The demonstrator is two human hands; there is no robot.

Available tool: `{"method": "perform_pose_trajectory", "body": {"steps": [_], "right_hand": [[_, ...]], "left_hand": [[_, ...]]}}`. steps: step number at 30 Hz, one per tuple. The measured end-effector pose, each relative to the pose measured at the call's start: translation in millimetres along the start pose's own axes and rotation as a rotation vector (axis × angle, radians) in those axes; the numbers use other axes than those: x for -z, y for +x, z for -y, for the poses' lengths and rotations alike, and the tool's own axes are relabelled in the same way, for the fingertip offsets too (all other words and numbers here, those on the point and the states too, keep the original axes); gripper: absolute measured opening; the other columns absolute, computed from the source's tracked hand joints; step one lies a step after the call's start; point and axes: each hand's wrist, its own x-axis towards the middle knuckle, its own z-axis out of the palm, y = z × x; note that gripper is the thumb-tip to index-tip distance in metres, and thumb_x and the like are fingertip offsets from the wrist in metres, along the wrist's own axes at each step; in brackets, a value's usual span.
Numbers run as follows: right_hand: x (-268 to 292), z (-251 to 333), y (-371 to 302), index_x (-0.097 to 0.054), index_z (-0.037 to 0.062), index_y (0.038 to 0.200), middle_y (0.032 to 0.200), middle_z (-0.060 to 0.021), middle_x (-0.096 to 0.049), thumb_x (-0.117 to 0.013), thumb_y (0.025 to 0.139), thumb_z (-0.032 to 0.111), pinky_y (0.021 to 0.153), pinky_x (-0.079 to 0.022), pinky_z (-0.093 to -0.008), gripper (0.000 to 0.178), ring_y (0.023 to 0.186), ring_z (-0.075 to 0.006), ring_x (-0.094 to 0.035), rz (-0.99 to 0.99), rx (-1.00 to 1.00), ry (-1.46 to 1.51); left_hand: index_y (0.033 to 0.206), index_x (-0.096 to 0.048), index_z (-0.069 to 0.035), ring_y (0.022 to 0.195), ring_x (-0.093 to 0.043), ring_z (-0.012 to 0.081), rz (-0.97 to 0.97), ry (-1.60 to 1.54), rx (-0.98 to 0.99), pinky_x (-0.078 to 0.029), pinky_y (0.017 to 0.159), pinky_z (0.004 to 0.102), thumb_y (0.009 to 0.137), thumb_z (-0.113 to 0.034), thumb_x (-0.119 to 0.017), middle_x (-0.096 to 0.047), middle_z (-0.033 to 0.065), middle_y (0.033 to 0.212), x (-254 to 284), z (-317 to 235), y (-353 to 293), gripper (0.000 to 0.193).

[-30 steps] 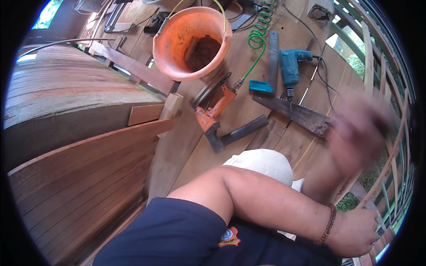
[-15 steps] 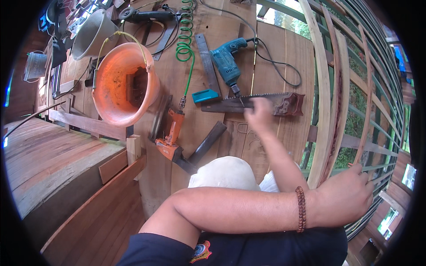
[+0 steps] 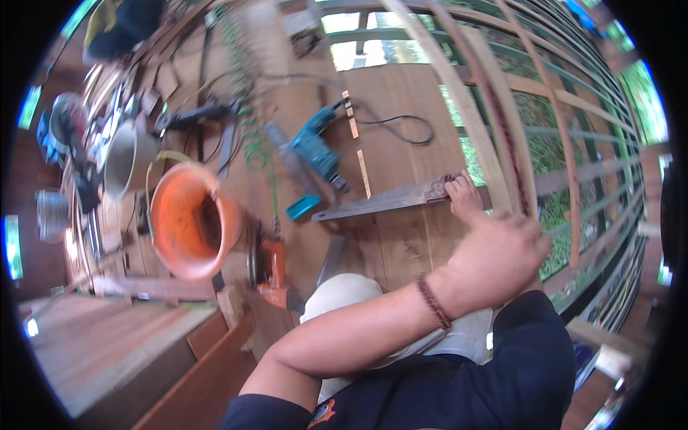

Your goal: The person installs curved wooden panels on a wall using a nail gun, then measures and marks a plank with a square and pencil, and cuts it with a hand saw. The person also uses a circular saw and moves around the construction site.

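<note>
A handsaw [image 3: 390, 199] lies across the plank surface, its blade pointing left and its brown handle at the right end. My right hand [image 3: 466, 196] closes around that handle, partly hidden behind my left wrist. My left arm, with a beaded bracelet at the wrist, crosses in front of my body to the right. My left hand [image 3: 502, 251] is curled near the right forearm; what its fingers hold, if anything, is hidden and blurred. Just beyond the blade rests a blue power drill [image 3: 317, 149]. A teal tray-like piece [image 3: 302, 207] sits near the blade's tip.
On the left stand an orange bucket [image 3: 161, 229] and a grey bucket [image 3: 129, 161]. An orange air nailer [image 3: 274, 276] on a green coiled hose [image 3: 251, 147] lies near my knee. Long wooden strips [image 3: 494, 129] and a slatted, gapped frame run along the right.
My right hand has moved from over the saw blade to the saw's handle. My left hand has come inward, closer to the right hand. The whole view has shifted.
</note>
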Motion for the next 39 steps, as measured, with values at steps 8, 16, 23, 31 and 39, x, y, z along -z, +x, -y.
{"method": "perform_pose_trajectory", "body": {"steps": [8, 16, 23, 31, 39], "right_hand": [[134, -33, -189, -0.065, 0.009, 0.085, 0.086, -0.0123, -0.065, -0.064, 0.071, 0.007, 0.08, -0.052, -0.049, 0.015, 0.087, -0.0348, -0.064, -0.215, -0.368, 0.092], [224, 70, -464, -0.056, 0.0063, 0.138, 0.098, -0.0173, -0.073, -0.07, 0.093, 0.017, 0.078, -0.056, -0.0384, 0.049, 0.086, -0.0246, -0.072, -0.488, -1.459, 0.46], [312, 264, -548, -0.045, 0.0027, 0.147, 0.098, -0.0053, -0.06, -0.057, 0.087, 0.008, 0.076, -0.05, -0.0264, 0.061, 0.086, -0.0127, -0.061, -1.402, -1.658, 1.03], [361, 321, -538, -0.052, 0.0019, 0.14, 0.114, -0.0065, -0.063, -0.058, 0.089, -0.008, 0.071, -0.05, -0.0233, 0.052, 0.084, -0.0094, -0.059, -1.522, -1.716, 0.303], [302, 352, -540, -0.055, -0.0072, 0.129, 0.095, -0.0128, -0.069, -0.061, 0.093, -0.012, 0.075, -0.054, -0.0301, 0.037, 0.088, -0.0169, -0.067, -1.459, -1.949, 0.343]], "left_hand": [[0.114, -0.072, -0.01, 0.078, -0.073, 0.0246, -0.029, -0.057, 0.179, -0.058, 0.07, 0.0386, 0.088, -0.011, -0.073, -0.071, 0.0093, 0.091, -21, 57, 42, 0.027], [0.107, -0.073, -0.007, 0.08, -0.072, 0.0312, 0.393, -0.077, 0.131, -0.058, 0.071, 0.0438, 0.092, -0.021, -0.069, -0.074, 0.0118, 0.088, -196, 73, 75, 0.021], [0.115, -0.075, -0.009, 0.093, -0.072, 0.0329, 0.898, -0.224, 0.079, -0.057, 0.083, 0.0442, 0.091, -0.03, -0.067, -0.076, 0.0149, 0.097, -366, -13, 30, 0.033], [0.124, -0.071, -0.007, 0.108, -0.069, 0.0342, 1.3, -0.004, -0.197, -0.054, 0.097, 0.0448, 0.089, -0.03, -0.069, -0.073, 0.0179, 0.114, -440, -60, -35, 0.042], [0.148, -0.046, -0.001, 0.14, -0.045, 0.0406, 1.384, 0.194, -0.424, -0.037, 0.118, 0.0468, 0.081, -0.036, -0.077, -0.049, 0.0232, 0.15, -551, -107, -91, 0.081]]}}
